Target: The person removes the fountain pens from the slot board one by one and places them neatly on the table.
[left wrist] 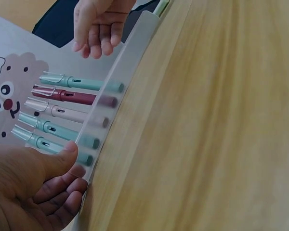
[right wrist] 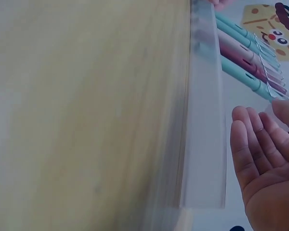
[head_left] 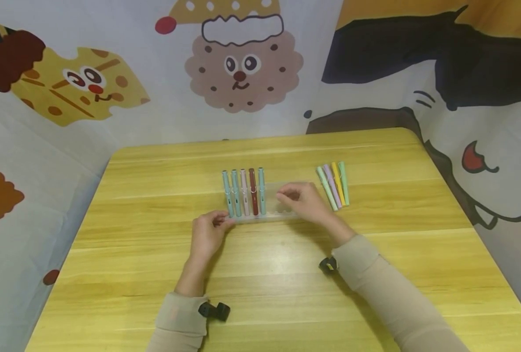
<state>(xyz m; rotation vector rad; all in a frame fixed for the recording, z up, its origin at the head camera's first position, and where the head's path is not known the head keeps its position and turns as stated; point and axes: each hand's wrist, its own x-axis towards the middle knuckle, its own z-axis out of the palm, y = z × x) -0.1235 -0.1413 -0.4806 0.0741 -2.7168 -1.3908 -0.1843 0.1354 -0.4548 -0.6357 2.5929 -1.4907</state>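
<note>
A clear plastic pen stand (head_left: 273, 217) lies across the table, holding a row of capped pens: three teal ones, one pale pink, and a dark red pen (head_left: 254, 193). My left hand (head_left: 207, 234) grips the stand's left front corner; in the left wrist view the thumb (left wrist: 62, 161) rests on the front strip (left wrist: 135, 53), with the other fingers curled beside it. Over the stand's pen-free right part hovers my right hand (head_left: 306, 203). In the right wrist view its fingers (right wrist: 241, 149) are loosely bent and hold nothing, apart from the nearest teal pen (right wrist: 241, 74).
Right of the stand, several loose pens lie side by side on the wooden table (head_left: 264, 283): two light green, one lilac and a yellow pen (head_left: 338, 183). A cartoon-printed cloth (head_left: 163, 117) hangs behind the table's back edge.
</note>
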